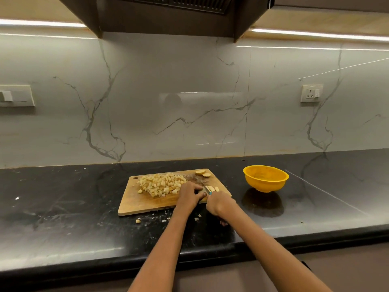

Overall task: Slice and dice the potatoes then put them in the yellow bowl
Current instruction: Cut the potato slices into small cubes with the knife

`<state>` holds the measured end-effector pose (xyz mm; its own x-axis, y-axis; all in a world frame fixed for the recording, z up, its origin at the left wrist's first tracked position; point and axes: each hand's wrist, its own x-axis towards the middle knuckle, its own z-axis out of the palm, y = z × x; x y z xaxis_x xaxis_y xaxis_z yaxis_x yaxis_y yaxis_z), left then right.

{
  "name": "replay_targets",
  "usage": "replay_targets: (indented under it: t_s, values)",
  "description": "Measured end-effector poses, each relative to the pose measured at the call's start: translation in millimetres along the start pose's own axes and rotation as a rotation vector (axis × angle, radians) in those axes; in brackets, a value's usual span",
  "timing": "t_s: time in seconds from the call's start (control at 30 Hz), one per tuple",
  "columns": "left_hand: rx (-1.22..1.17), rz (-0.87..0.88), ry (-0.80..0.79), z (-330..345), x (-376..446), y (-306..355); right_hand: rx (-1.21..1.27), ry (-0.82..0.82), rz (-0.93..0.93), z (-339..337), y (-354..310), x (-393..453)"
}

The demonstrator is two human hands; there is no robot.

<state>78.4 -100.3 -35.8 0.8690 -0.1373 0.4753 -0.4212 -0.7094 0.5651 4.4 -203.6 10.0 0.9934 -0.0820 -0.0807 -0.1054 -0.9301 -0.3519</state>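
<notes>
Mid-dice here, a bit below the centre of the frame. The left hand (188, 193) has its fingers curled down over potato sticks (211, 188) on the wooden cutting board (134, 204), pinning them. The right hand (219, 204) is wrapped round a knife (207, 191) with a blue bit of handle; the blade is mostly hidden between the hands.

The pile of diced potato (161, 184) sits on the upper left of the board, pale yellow, rough little cubes. Two round end slices (203, 173) wait at the board's top right corner. The yellow bowl (265, 178) is to the right on the black counter (63, 207), apart from the board, and looks empty.

My guess: raw potato is stiff but wet and starchy, so cut faces get slippery and sticks can slide. Cubes are light, best scooped by the handful or scraped off the board. The bowl looks like thin plastic, so it'll probably skate if bumped. A few stray bits (138, 221) lie on the counter in front of the board.
</notes>
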Motion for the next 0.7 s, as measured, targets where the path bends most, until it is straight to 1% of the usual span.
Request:
replay_targets:
  t_s: [0.07, 0.2, 0.27, 0.33, 0.47, 0.57, 0.7]
  values:
    - [-0.004, 0.001, 0.001, 2, -1, 0, -0.052, 0.004, -0.007, 2, 5, -9]
    - [0.001, -0.014, 0.016, 2, -1, 0, -0.223, 0.076, -0.060, 9, 15, -32]
    - [0.012, -0.031, 0.017, 2, -2, 1, -0.264, 0.106, -0.069, 12, 20, -41]
    - [0.003, -0.044, 0.017, 2, -3, 2, -0.227, 0.159, -0.054, 13, 26, -47]
    - [0.005, -0.047, 0.025, 0, -4, 2, 0.023, 0.206, 0.008, 11, 29, -42]
    - [0.013, -0.071, 0.045, -1, -6, 1, 0.077, 0.154, 0.005, 12, 22, -29]
    - [0.008, -0.073, 0.045, -1, -6, 1, 0.076, 0.090, -0.008, 8, 16, -22]
